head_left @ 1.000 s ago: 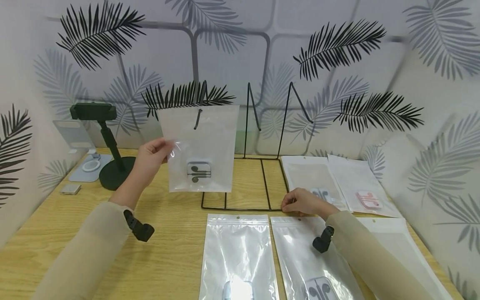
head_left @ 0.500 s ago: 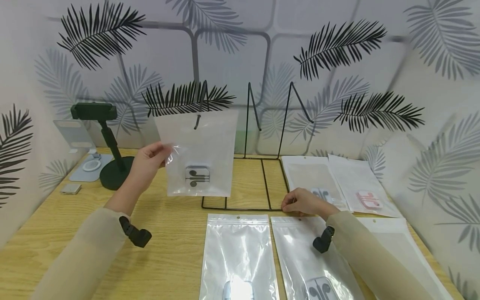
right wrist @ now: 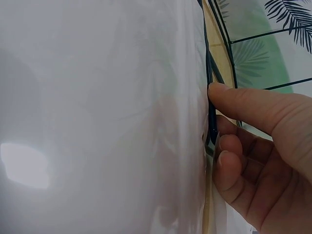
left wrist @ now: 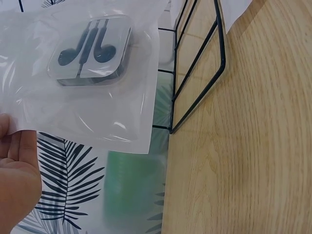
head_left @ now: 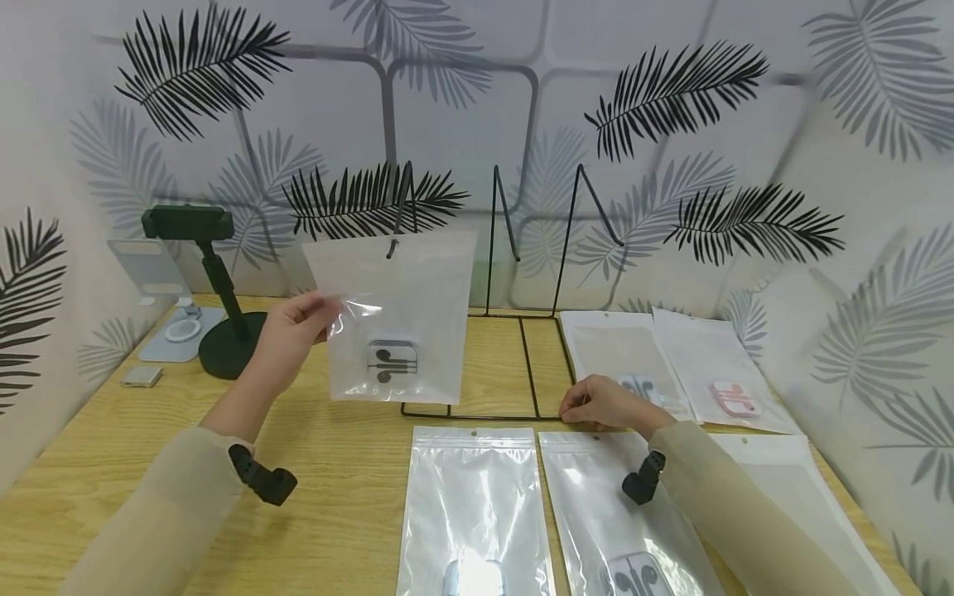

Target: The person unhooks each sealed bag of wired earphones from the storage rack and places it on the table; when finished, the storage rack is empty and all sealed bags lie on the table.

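My left hand [head_left: 298, 327] pinches the left edge of a translucent white zip bag [head_left: 440, 298], which holds boxed wired earphones [head_left: 392, 358]. At the bag's top edge, a hook tip of the black wire rack [head_left: 492, 248] shows in front of the plastic. In the left wrist view, my fingers hold the bag's edge at lower left. My right hand [head_left: 604, 401] grips the front right corner of the rack's base between thumb and fingers, as the right wrist view shows. Two more hooks of the rack stick out bare on the right.
Flat on the wooden table [head_left: 335, 497] lie several similar bags, including a front bag [head_left: 477, 488], a second bag [head_left: 596, 497] under my right wrist and a pink-earphone bag [head_left: 723, 372]. A dark stand [head_left: 227, 290] and a grey phone holder [head_left: 167, 306] stand at left.
My left hand and the bag have moved a little down, so the bag's top edge sits lower against the hook, near its tip. My right hand has stayed on the rack's corner.
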`<act>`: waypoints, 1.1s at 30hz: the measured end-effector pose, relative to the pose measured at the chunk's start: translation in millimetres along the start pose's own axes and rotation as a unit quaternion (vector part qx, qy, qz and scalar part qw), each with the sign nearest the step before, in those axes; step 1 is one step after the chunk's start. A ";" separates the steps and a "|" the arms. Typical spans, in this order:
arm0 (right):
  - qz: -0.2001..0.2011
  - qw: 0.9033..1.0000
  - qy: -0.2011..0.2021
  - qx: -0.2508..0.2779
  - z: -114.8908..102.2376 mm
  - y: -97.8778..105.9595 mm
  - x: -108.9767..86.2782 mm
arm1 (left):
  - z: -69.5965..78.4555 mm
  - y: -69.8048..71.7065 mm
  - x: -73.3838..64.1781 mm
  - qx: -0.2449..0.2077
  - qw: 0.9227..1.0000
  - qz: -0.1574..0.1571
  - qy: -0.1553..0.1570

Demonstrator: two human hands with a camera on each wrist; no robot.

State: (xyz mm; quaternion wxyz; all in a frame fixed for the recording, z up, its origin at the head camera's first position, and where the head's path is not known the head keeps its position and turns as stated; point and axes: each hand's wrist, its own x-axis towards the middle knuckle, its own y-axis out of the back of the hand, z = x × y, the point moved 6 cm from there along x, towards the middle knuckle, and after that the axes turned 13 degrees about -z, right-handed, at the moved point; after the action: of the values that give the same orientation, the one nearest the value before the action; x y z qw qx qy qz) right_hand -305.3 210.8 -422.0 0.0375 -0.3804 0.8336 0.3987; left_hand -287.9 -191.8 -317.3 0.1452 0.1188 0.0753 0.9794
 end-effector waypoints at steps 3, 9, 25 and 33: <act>-0.001 1.000 0.000 0.002 -0.8 -0.1 -0.4 | 0.6 -0.4 -2.1 -0.006 1.000 -0.001 -0.003; 0.000 1.000 -0.002 -0.002 -0.2 -0.2 -0.4 | 0.7 -1.4 -7.7 0.009 1.000 0.002 -0.006; 0.001 1.000 0.004 -0.001 1.8 -0.4 1.2 | 0.3 -4.2 -22.9 0.037 0.999 -0.011 0.028; 0.000 1.000 -0.002 -0.001 0.2 -0.4 -0.1 | 3.8 -6.2 -27.1 0.040 0.999 -0.015 0.025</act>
State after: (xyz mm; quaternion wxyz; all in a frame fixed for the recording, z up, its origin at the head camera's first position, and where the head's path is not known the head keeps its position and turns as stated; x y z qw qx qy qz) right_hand -305.1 210.9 -422.4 0.0387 -0.3794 0.8333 0.4002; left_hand -260.1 -193.7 -320.5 0.1526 0.0992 0.1195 0.9760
